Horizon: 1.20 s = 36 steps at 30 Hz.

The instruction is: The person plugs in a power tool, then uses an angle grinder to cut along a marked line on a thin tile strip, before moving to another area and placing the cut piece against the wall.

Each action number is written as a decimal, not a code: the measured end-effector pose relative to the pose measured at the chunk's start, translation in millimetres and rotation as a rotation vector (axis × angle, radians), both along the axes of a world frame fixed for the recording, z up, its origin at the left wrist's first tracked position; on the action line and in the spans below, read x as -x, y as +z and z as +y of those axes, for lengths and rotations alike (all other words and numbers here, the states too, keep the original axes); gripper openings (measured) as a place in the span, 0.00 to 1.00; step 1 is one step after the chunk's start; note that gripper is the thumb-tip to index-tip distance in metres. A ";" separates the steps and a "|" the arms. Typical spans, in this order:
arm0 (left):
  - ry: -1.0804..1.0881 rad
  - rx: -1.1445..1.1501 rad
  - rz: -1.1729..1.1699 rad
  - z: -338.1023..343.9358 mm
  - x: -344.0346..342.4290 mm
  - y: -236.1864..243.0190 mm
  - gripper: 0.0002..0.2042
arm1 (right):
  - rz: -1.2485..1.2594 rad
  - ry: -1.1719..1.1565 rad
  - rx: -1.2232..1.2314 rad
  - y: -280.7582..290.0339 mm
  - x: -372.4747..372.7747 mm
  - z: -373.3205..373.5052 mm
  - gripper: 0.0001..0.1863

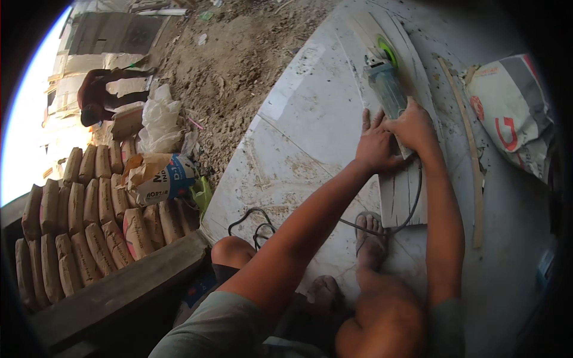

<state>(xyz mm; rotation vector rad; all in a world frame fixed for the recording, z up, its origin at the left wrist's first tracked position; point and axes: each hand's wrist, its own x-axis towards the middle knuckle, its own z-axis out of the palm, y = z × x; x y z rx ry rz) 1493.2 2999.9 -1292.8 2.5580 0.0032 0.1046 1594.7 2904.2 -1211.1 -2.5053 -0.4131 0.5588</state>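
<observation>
An angle grinder (pixel 387 89) with a grey-green body and a bright green disc (pixel 388 52) lies over a long pale board (pixel 404 206) with dark streaks. My right hand (pixel 415 128) is closed around the grinder's rear end. Beside it, my left hand (pixel 379 148) rests spread on the board, its thumb under the grinder's tail and its fingers apart. The disc points away from me, toward the board's far part. A black cable (pixel 412 209) runs from the grinder past my foot, looping to the left.
Large white marbled slabs (pixel 280 167) make up the floor. Right of the board lie a thin wooden strip (pixel 468 137) and a white printed sack (pixel 510 113). Stacked brown bags (pixel 89 209) and an opened mortar bag (pixel 161 179) stand left. Beyond the dirt (pixel 239 53), another person (pixel 104 95) bends over.
</observation>
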 end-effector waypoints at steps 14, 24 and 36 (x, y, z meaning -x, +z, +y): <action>-0.061 -0.145 -0.048 6.5 5.7 -25.5 0.30 | 0.233 -0.094 -0.019 10.9 12.0 -11.9 0.34; -0.077 -0.151 -0.050 8.4 6.1 -28.6 0.39 | 0.202 -0.073 0.014 5.9 10.0 -7.0 0.34; -0.078 -0.172 -0.049 5.9 4.1 -23.7 0.31 | 0.215 -0.072 0.015 10.9 18.8 -18.9 0.34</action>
